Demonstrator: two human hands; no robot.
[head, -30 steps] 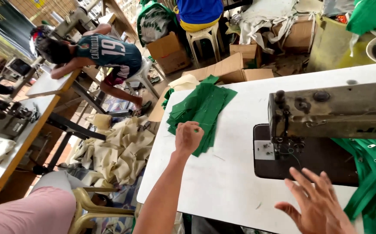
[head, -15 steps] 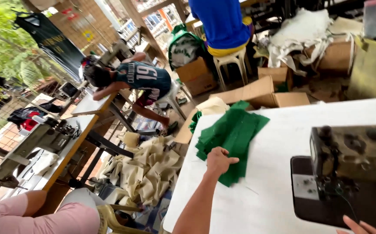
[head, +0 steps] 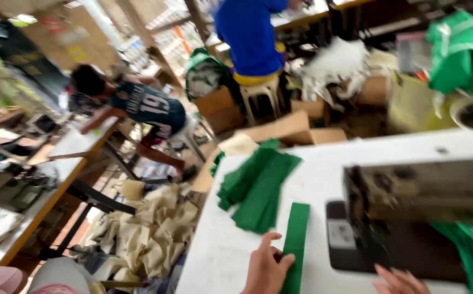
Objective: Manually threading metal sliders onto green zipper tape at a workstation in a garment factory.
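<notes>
Left hand (head: pixel 266 267) pinches one long green fabric strip (head: pixel 294 242) flat on the white worktable (head: pixel 220 256), apart from the green strip pile (head: pixel 258 188). Right hand (head: pixel 402 280) lies open, empty, beside the sewing machine (head: pixel 421 201). Pile remains unworked.

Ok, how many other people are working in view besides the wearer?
2. One person in a dark numbered shirt bends over the table at the left; one person in a blue top sits on a white stool at the back. Others may be hidden beyond the frame.
</notes>
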